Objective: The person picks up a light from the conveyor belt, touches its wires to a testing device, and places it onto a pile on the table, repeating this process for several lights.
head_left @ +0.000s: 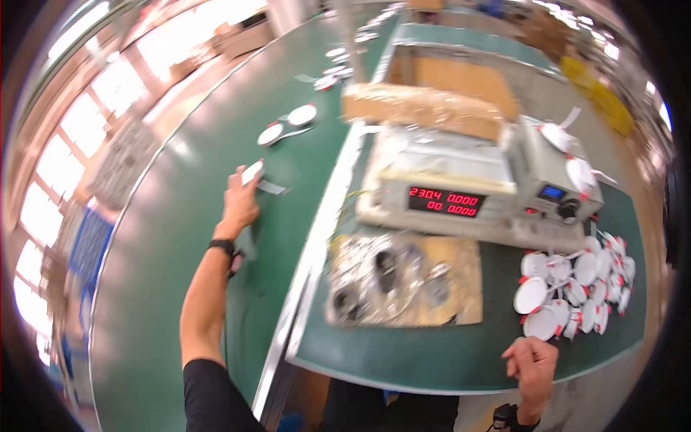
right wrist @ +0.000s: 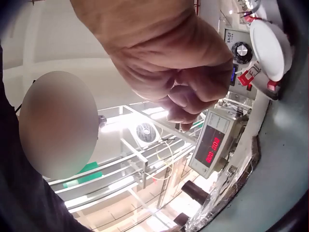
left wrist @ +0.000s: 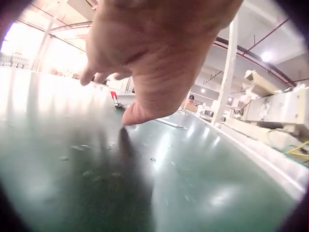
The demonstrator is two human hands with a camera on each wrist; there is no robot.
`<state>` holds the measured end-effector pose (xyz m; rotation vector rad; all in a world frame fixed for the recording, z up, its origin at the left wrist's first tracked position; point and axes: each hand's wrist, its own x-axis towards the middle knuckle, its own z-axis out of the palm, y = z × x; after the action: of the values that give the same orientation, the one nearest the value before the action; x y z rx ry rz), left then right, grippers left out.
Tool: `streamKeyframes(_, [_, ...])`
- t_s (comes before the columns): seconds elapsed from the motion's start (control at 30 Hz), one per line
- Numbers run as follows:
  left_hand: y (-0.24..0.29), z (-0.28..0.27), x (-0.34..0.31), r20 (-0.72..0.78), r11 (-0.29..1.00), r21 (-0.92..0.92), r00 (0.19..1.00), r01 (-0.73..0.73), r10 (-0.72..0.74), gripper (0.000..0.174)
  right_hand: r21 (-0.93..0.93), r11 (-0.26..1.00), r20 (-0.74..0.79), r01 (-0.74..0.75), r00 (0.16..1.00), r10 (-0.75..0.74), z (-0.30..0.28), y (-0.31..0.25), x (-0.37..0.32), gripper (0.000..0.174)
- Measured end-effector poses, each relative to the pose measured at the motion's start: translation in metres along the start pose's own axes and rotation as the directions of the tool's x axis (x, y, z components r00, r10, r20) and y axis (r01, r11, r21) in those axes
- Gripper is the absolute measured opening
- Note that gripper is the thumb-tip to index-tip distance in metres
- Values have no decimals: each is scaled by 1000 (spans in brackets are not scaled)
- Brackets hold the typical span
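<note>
On the green belt-like surface, my left hand reaches out to a white round disc with a pale strip. Its fingers overlap the disc in the head view. Seen from the left wrist, the thumb points down right beside the disc, which has a red connector; the fingers extend apart from the thumb. My right hand is over the front edge of the workbench, fingers curled, with nothing visible in it. Just beyond it lies a heap of white discs with red connectors.
Two more discs lie farther along the green surface. On the bench stand a meter with red digits and a grey box with a knob. A plastic-wrapped board with dark round fittings lies in front. A metal rail divides the surfaces.
</note>
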<state>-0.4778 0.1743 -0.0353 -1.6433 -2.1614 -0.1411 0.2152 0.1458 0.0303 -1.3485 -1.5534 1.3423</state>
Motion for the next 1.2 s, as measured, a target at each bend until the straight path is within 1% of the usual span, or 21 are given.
streamKeyframes(0.07, [-18, 42, 35, -64, 1000, -7, 998, -9, 8, 69, -30, 998, -9, -54, 998, 54, 12, -14, -1, 33])
streamKeyframes(0.1, [-33, 63, 43, 52, 996, -45, 996, 78, -75, 59, -42, 996, 4, -75, 997, 75, 19, -21, 1, 32])
streamKeyframes(0.17, [-30, 39, 48, 67, 989, -122, 995, 86, -78, 43, -26, 998, 9, -65, 998, 65, 28, -21, 5, 29])
streamKeyframes(0.27, [-30, 7, 22, 218, 978, -55, 958, 200, -184, 42, 1, 998, 98, -61, 993, 60, 35, -22, 10, 29])
streamKeyframes(0.33, [-35, -12, -20, 64, 947, -310, 995, 88, -72, 46, 26, 1000, 171, 5, 985, -9, 40, -24, 8, 21])
streamKeyframes(0.37, [-31, -31, -42, 250, 835, -459, 946, 302, -204, 56, 39, 999, 210, 36, 977, -43, 46, -27, 6, 18])
streamKeyframes(0.4, [15, -90, -65, 487, 345, -769, 843, 537, -228, 59, 63, 990, 198, 125, 971, -135, 58, -30, 5, 17])
streamKeyframes(0.47, [87, -166, -108, 546, 232, -805, 835, 546, -67, 62, 48, 956, 249, 288, 924, -291, 82, -40, 3, 24])
streamKeyframes(0.53, [156, -227, -149, 639, 189, -768, 753, 612, 157, 65, 93, 918, 346, 385, 852, -393, 110, -60, -9, 33])
streamKeyframes(0.6, [212, -262, -189, 598, 1, -766, 712, 643, 368, 67, 209, 885, 408, 417, 785, -466, 132, -78, -25, 36])
streamKeyframes(0.63, [235, -272, -203, 594, -28, -736, 665, 676, 453, 66, 253, 877, 431, 410, 763, -481, 139, -80, -34, 37])
streamKeyframes(0.67, [254, -269, -220, 498, -101, -774, 699, 625, 513, 67, 308, 878, 468, 367, 745, -475, 143, -78, -41, 35])
streamKeyframes(0.77, [289, -283, -242, 538, -125, -670, 595, 731, 598, 36, 306, 860, 581, 408, 636, -508, 131, -71, -57, 30])
streamKeyframes(0.8, [298, -291, -245, 522, -143, -670, 599, 729, 608, 27, 317, 870, 578, 379, 650, -494, 127, -75, -66, 26])
streamKeyframes(0.9, [317, -284, -259, 426, -171, -742, 653, 648, 626, 28, 297, 919, 588, 257, 710, -389, 110, -78, -86, 23])
streamKeyframes(0.93, [319, -282, -263, 419, -148, -761, 653, 632, 631, 29, 268, 923, 576, 276, 722, -383, 104, -80, -90, 22])
streamKeyframes(1.03, [308, -312, -257, 373, 18, -906, 778, 423, 505, 35, 169, 926, 540, 338, 754, -374, 89, -82, -98, 19])
streamKeyframes(1.07, [300, -323, -254, 394, 23, -910, 845, 415, 362, 41, 135, 919, 526, 372, 759, -384, 85, -82, -99, 19])
streamKeyframes(1.1, [302, -326, -252, 350, -120, -923, 926, 367, 142, 35, 100, 910, 520, 402, 759, -392, 84, -81, -101, 18])
streamKeyframes(1.17, [304, -342, -241, 357, -144, -926, 933, 349, -35, 25, 51, 887, 517, 458, 748, -416, 86, -81, -103, 16])
streamKeyframes(1.2, [305, -338, -239, 377, -168, -914, 926, 369, -17, 23, 25, 870, 532, 492, 731, -428, 86, -84, -104, 16])
